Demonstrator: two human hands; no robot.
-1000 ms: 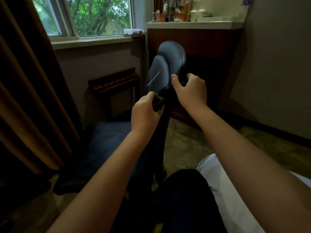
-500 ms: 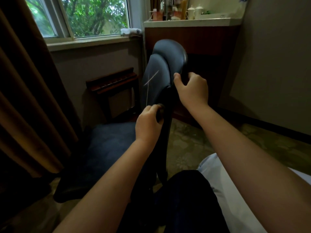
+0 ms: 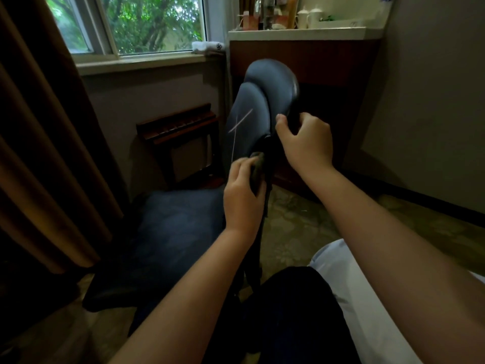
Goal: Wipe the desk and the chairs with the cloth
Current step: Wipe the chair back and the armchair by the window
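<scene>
Since a second ago our left hand [image 3: 242, 203] has slid lower down the near edge of the chair [image 3: 252, 114], from just under the padded back to where the padding ends and the dark spine begins. Our right hand [image 3: 308, 143] has hardly shifted.

We see the left hand's fingers curled round a dark, bunched cloth [image 3: 256, 170], pressing it against that edge of the chair back. The right hand grips the back higher up. Its thumb lies on the side of the blue padding and its fingers are hooked round behind, out of sight. The two hands are near each other but apart.

The chair stands side-on in front of us, its back upright with two pale scratches crossing on the padding. Its blue seat [image 3: 178, 232] stretches to the left, below our left forearm.

Behind the chair stands a wood-fronted counter [image 3: 301, 34] with a white top. White cups [image 3: 308, 15] and some bottles stand on it, too blurred to tell apart. A slatted wooden rack [image 3: 178, 127] stands under the window [image 3: 152, 24], and a folded white towel [image 3: 208, 46] lies on the sill. An ochre curtain [image 3: 39, 153] hangs at the left. Patterned carpet [image 3: 296, 232] covers the floor, and our dark trouser leg [image 3: 288, 311] lies beside white bedding [image 3: 354, 298].
</scene>
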